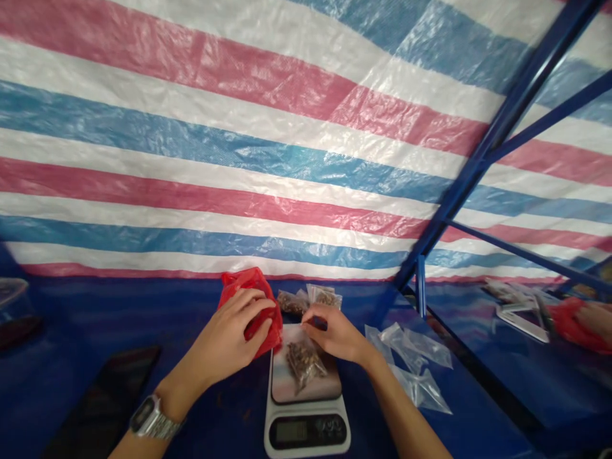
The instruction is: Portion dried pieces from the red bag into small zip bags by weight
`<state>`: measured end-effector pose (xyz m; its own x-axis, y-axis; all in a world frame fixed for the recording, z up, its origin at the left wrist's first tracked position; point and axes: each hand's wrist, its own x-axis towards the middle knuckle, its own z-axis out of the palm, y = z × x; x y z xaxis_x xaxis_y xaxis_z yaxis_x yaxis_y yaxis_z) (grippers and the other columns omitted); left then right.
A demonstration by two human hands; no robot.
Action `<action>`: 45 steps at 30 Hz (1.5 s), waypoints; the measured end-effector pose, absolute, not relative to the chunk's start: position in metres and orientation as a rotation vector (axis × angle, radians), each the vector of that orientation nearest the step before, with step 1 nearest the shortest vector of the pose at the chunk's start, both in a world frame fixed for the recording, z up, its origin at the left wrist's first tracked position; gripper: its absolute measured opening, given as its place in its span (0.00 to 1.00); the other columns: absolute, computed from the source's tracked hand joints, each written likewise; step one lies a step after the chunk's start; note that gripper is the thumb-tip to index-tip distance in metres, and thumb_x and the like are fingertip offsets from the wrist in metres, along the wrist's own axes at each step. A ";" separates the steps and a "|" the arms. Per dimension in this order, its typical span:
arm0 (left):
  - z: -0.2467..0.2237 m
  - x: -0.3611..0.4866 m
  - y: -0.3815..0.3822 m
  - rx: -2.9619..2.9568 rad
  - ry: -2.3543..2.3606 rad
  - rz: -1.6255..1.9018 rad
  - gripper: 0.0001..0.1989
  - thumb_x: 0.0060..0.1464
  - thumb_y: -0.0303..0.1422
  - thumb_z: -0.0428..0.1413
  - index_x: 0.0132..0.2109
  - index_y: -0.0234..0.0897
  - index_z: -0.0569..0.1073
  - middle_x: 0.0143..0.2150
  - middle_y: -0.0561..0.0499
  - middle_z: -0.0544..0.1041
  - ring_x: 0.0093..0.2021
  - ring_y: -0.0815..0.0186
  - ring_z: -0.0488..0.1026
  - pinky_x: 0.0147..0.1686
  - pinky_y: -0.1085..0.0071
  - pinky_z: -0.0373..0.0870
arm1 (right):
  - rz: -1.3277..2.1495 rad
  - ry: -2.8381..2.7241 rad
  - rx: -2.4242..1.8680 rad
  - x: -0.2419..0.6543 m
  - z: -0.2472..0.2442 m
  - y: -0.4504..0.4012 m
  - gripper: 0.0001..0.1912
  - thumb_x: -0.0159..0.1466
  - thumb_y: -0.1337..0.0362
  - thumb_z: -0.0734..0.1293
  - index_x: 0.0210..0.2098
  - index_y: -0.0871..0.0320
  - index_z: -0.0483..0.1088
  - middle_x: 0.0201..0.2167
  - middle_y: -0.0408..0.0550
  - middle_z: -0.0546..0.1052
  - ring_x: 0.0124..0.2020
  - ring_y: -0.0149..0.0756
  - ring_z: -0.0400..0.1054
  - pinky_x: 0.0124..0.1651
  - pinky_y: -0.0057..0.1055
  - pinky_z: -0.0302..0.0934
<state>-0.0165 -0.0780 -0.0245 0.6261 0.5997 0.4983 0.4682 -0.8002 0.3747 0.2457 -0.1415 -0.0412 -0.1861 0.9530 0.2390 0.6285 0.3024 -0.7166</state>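
Observation:
My left hand (pixel 238 328), with a metal watch (pixel 152 417) on the wrist, is curled over a red plastic bag (pixel 246 280) and grips it by its opening. What lies inside the bag is hidden. My right hand (pixel 332 328) hovers over the back of a white digital kitchen scale (pixel 307 408), thumb and forefinger pinched together. Whatever they hold is too small to make out. On the scale's plate lies a small clear bag of brown dried bits (pixel 305 364), just below the right hand. The scale's display is too dim to read.
Behind the scale lie filled clear bags (pixel 292 302). Several flat clear bags (pixel 415 357) are spread to the right. A dark flat object (pixel 108 395) and a clear tub (pixel 14 303) lie left. A blue metal frame (pixel 471 172) stands right; beyond it, another person's hand (pixel 593 322) touches something red.

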 end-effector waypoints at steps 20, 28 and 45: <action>-0.075 -0.001 -0.066 2.549 1.657 0.908 0.18 0.68 0.42 0.48 0.50 0.37 0.77 0.56 0.38 0.73 0.57 0.47 0.72 0.58 0.51 0.73 | 0.279 -1.795 -1.432 0.271 -0.038 -0.134 0.11 0.73 0.61 0.64 0.40 0.53 0.78 0.37 0.47 0.79 0.38 0.39 0.72 0.45 0.35 0.66; -0.067 -0.001 -0.064 2.390 1.820 0.937 0.21 0.66 0.41 0.48 0.52 0.30 0.76 0.52 0.32 0.75 0.56 0.42 0.73 0.57 0.48 0.72 | 0.295 -1.864 -1.420 0.265 -0.033 -0.138 0.11 0.72 0.60 0.65 0.39 0.54 0.78 0.37 0.48 0.80 0.41 0.40 0.73 0.48 0.37 0.66; -0.045 0.017 -0.100 2.495 1.453 1.274 0.10 0.64 0.27 0.51 0.43 0.41 0.77 0.46 0.44 0.78 0.48 0.51 0.72 0.53 0.53 0.69 | 0.402 -2.025 -1.407 0.255 -0.037 -0.143 0.07 0.69 0.67 0.67 0.43 0.53 0.78 0.38 0.47 0.76 0.42 0.39 0.71 0.48 0.36 0.64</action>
<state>0.0171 -0.1004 -0.0454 0.2499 0.7222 0.6450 0.7337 -0.5759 0.3606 0.2549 -0.1429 -0.0368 -0.2288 0.9184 0.3229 0.7252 0.3821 -0.5727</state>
